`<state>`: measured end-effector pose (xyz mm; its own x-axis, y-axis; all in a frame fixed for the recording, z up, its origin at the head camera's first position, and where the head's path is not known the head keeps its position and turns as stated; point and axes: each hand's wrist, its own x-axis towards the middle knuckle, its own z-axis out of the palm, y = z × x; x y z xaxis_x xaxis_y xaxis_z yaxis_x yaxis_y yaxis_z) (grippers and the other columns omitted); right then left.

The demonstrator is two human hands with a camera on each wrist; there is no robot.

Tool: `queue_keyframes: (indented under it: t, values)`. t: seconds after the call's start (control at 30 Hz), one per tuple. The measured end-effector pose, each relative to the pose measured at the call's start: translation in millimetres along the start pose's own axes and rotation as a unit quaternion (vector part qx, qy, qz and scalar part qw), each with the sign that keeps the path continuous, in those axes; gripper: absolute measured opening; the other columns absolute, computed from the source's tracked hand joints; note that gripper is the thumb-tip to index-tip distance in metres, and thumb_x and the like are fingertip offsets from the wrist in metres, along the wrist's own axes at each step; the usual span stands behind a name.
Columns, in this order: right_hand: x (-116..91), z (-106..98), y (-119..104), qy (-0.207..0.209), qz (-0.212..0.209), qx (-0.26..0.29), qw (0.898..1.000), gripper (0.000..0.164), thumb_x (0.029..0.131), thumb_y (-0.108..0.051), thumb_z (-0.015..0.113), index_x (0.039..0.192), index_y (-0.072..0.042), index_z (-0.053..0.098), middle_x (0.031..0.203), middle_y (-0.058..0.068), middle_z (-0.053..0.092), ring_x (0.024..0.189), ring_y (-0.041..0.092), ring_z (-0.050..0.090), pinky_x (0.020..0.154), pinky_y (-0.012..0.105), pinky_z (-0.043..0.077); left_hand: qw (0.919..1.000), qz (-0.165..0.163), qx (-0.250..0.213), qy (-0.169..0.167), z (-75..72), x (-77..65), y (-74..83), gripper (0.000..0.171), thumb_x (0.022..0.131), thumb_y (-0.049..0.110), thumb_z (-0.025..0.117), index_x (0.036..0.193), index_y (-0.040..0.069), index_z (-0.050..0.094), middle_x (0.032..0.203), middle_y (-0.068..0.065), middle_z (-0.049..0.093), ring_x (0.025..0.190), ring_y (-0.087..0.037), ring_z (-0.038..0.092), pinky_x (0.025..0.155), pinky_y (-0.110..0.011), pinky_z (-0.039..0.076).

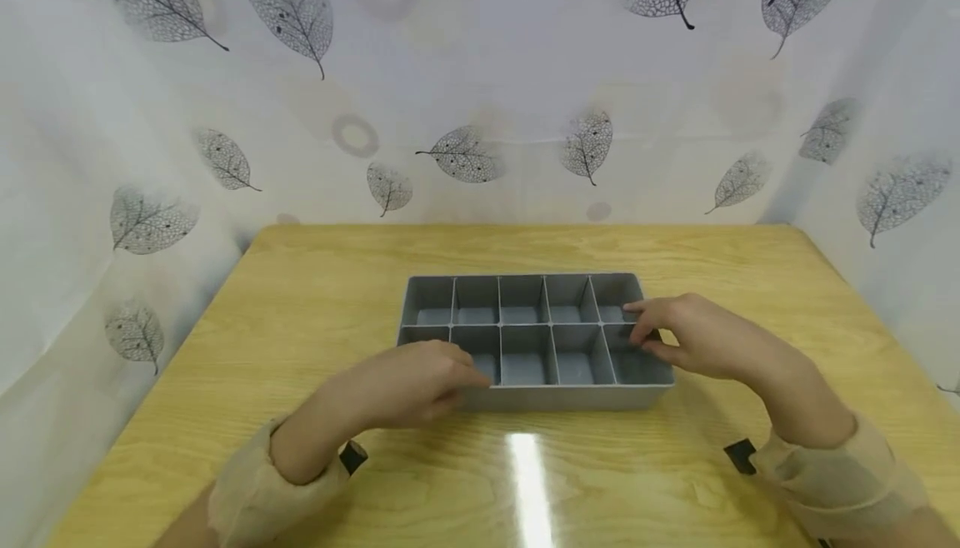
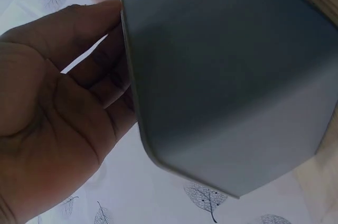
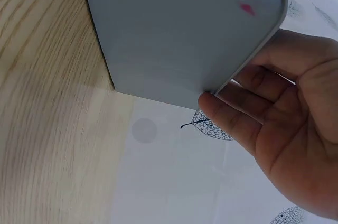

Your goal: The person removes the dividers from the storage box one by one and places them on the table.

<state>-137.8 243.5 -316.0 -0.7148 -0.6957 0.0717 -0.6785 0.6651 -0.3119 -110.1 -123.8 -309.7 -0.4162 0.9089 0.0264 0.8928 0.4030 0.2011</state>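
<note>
A grey plastic compartment box (image 1: 562,399) sits on the wooden table, divided into two rows of small square compartments with nothing in those that show. My left hand (image 1: 412,381) grips its front left corner, fingers hooked over the rim and covering part of the near row. On the other side, my right hand (image 1: 697,336) holds the right end wall, fingertips reaching inside over the edge. In the left wrist view the fingers pass behind the rim of a plain end wall (image 2: 227,76). A small pink mark (image 3: 246,8) shows on the opposite end wall in the right wrist view.
The light wood table (image 1: 330,281) has rounded far corners. White curtain cloth (image 1: 495,57) printed with leaves hangs behind it and along both sides. A bright light reflection (image 1: 531,481) lies on the tabletop in front of the box. Each wrist wears a beige band with a black piece.
</note>
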Motion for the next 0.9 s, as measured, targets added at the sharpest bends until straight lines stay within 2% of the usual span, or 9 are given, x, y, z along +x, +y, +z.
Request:
queue_keyframes:
  t: [0.1, 0.2, 0.37, 0.5, 0.63, 0.73, 0.8, 0.9]
  values:
    - [-1.9, 1.4, 1.9, 0.000, 0.000, -0.005, 1.000, 0.017, 0.080, -0.005, 0.065, 0.089, -0.019, 0.068, 0.121, 0.013, 0.058, 0.094, 0.019, 0.061, 0.073, 0.035, 0.052, 0.9997, 0.003, -0.023, -0.004, -0.9, -0.3, 0.4, 0.026, 0.087, 0.010, 0.055, 0.112, 0.010, 0.064, 0.104, 0.001, 0.066, 0.097, -0.008, 0.056, 0.087, -0.022, 0.044]
    - [-3.1, 0.4, 1.3, 0.012, -0.008, -0.013, 1.000, 0.020, 0.079, -0.005, 0.064, 0.089, -0.022, 0.068, 0.120, 0.012, 0.059, 0.092, 0.018, 0.061, 0.072, 0.033, 0.052, 0.9990, 0.001, -0.045, 0.010, -4.7, -1.4, -2.4, 0.025, 0.091, 0.017, 0.054, 0.112, 0.012, 0.064, 0.104, 0.002, 0.065, 0.096, -0.006, 0.055, 0.086, -0.022, 0.045]
    - [-1.1, -3.2, -5.1, 0.049, -0.029, -0.028, 0.998, 0.027, 0.079, -0.003, 0.061, 0.088, -0.028, 0.067, 0.115, 0.007, 0.062, 0.099, 0.019, 0.059, 0.075, 0.037, 0.051, 0.9963, -0.019, -0.046, 0.070, -13.7, -10.8, -9.3, 0.025, 0.092, 0.022, 0.053, 0.114, 0.016, 0.062, 0.107, 0.005, 0.063, 0.099, -0.007, 0.053, 0.086, -0.028, 0.046]
    - [1.2, -6.9, -12.0, 0.077, -0.044, -0.034, 0.995, 0.028, 0.079, -0.003, 0.061, 0.089, -0.028, 0.066, 0.108, 0.000, 0.064, 0.103, 0.019, 0.057, 0.077, 0.038, 0.051, 0.9910, -0.046, -0.006, 0.126, -18.4, -15.3, -19.1, 0.025, 0.091, 0.024, 0.055, 0.113, 0.014, 0.063, 0.105, 0.002, 0.063, 0.098, -0.011, 0.054, 0.084, -0.032, 0.047]
    - [2.7, -9.1, -16.1, 0.093, -0.058, -0.039, 0.993, 0.027, 0.077, -0.002, 0.062, 0.090, -0.025, 0.066, 0.100, -0.007, 0.063, 0.094, 0.011, 0.057, 0.073, 0.034, 0.052, 0.9774, -0.100, 0.046, 0.180, -14.5, -13.5, -37.9, 0.030, 0.090, 0.026, 0.056, 0.115, 0.010, 0.062, 0.109, -0.004, 0.061, 0.102, -0.018, 0.054, 0.087, -0.038, 0.046]
    - [2.9, -8.3, -17.0, 0.095, -0.057, -0.035, 0.993, 0.027, 0.077, -0.001, 0.063, 0.090, -0.024, 0.066, 0.095, -0.012, 0.061, 0.087, 0.005, 0.055, 0.070, 0.031, 0.051, 0.9642, -0.164, 0.070, 0.196, -4.5, -9.7, -53.7, 0.041, 0.093, 0.032, 0.053, 0.126, 0.008, 0.054, 0.121, -0.011, 0.055, 0.113, -0.027, 0.048, 0.093, -0.048, 0.041]
    - [1.9, -6.3, -17.0, 0.092, -0.053, -0.029, 0.994, 0.026, 0.077, -0.001, 0.063, 0.091, -0.023, 0.066, 0.093, -0.013, 0.061, 0.085, 0.003, 0.055, 0.069, 0.030, 0.051, 0.9583, -0.209, 0.077, 0.179, 4.7, -7.0, -61.9, 0.050, 0.095, 0.038, 0.046, 0.134, 0.008, 0.044, 0.132, -0.015, 0.046, 0.122, -0.032, 0.040, 0.098, -0.054, 0.035]
    - [-0.5, -2.7, -16.8, 0.087, -0.047, -0.023, 0.995, 0.026, 0.079, -0.002, 0.063, 0.092, -0.024, 0.065, 0.094, -0.014, 0.061, 0.085, 0.002, 0.055, 0.069, 0.029, 0.051, 0.9537, -0.262, 0.062, 0.135, 18.4, -4.2, -68.3, 0.059, 0.097, 0.046, 0.036, 0.143, 0.008, 0.031, 0.144, -0.019, 0.030, 0.131, -0.038, 0.024, 0.102, -0.061, 0.024]
